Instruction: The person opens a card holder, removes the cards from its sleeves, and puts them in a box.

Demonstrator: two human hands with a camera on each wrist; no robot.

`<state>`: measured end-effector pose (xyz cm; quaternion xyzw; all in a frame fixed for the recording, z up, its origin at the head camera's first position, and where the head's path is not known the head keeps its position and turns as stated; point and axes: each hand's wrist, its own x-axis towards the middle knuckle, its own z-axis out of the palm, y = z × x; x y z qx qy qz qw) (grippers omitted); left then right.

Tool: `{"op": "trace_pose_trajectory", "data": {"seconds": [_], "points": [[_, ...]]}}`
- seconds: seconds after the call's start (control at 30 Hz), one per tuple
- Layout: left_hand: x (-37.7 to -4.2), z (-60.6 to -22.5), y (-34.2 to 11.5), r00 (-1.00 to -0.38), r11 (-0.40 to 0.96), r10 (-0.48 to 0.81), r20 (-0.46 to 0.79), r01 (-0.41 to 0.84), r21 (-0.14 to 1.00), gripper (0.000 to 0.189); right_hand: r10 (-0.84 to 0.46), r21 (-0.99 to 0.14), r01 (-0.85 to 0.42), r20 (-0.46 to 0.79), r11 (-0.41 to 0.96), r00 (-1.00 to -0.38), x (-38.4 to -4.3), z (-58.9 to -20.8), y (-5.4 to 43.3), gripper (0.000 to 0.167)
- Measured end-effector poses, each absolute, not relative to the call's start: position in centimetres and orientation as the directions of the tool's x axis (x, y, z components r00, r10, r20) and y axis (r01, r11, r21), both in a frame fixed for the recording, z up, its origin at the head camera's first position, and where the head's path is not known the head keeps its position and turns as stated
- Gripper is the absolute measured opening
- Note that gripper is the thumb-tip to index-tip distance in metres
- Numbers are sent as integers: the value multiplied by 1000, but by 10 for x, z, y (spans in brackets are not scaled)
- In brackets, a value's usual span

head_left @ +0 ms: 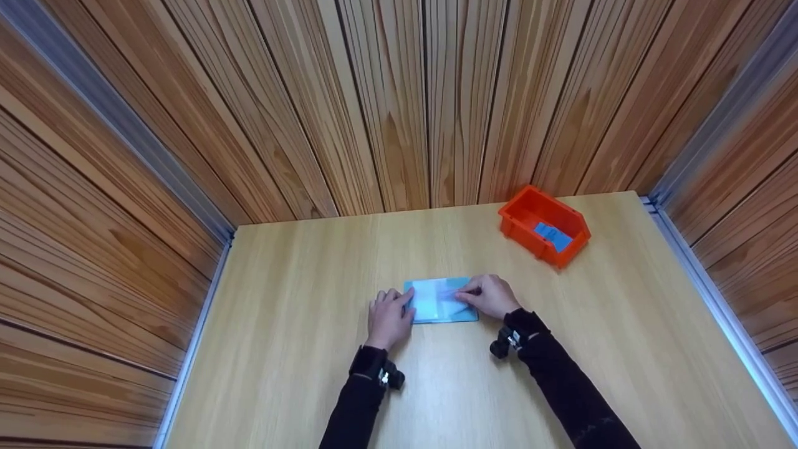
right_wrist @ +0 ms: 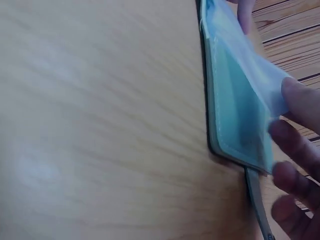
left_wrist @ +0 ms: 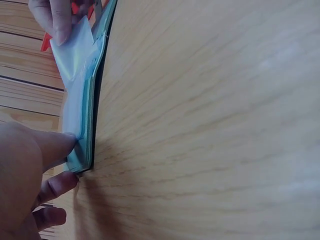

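Observation:
A teal card wallet (head_left: 461, 317) lies opened flat on the table, with clear plastic sleeves (head_left: 426, 300) on its inner side. At its left end rests my left hand (head_left: 389, 317), a digit pressing on the sleeve side in the left wrist view. My right hand (head_left: 494, 297) pinches the free edge of a plastic sleeve (right_wrist: 272, 85) between thumb and forefinger. That sleeve is lifted at a slant, baring the teal inner face (right_wrist: 235, 110) below. A narrow strap (right_wrist: 255, 200) sticks out from the wallet's right end.
An orange bin (head_left: 515, 224) stands at the back right of the table (head_left: 299, 349), with a blue card-like piece (head_left: 553, 236) in it. Wood-panelled walls (head_left: 399, 112) close off the back and both sides.

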<state>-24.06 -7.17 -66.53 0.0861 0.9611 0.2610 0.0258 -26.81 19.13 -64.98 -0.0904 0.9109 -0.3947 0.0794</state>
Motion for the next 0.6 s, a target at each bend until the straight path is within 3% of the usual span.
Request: {"op": "trace_pose_trajectory", "data": {"seconds": [0.23, 0.37, 0.47, 0.6], "points": [[-241, -665, -73, -982, 845, 189, 12, 169, 507, 47, -238, -870, -12, -122, 494, -964, -267, -645, 184, 40], [-243, -664, -74, -987, 845, 158, 26, 149, 513, 47, -321, -922, 41, -175, 386, -931, -265, -635, 172, 56], [-244, -664, -74, -989, 839, 137, 61, 148, 523, 46, -415, -931, -6, -157, 365, -896, -264, -632, 161, 61], [-244, -661, -73, -986, 827, 134, 103, 168, 536, 46, -460, -895, -71, -157, 440, -874, -261, -633, 147, 60]]}}
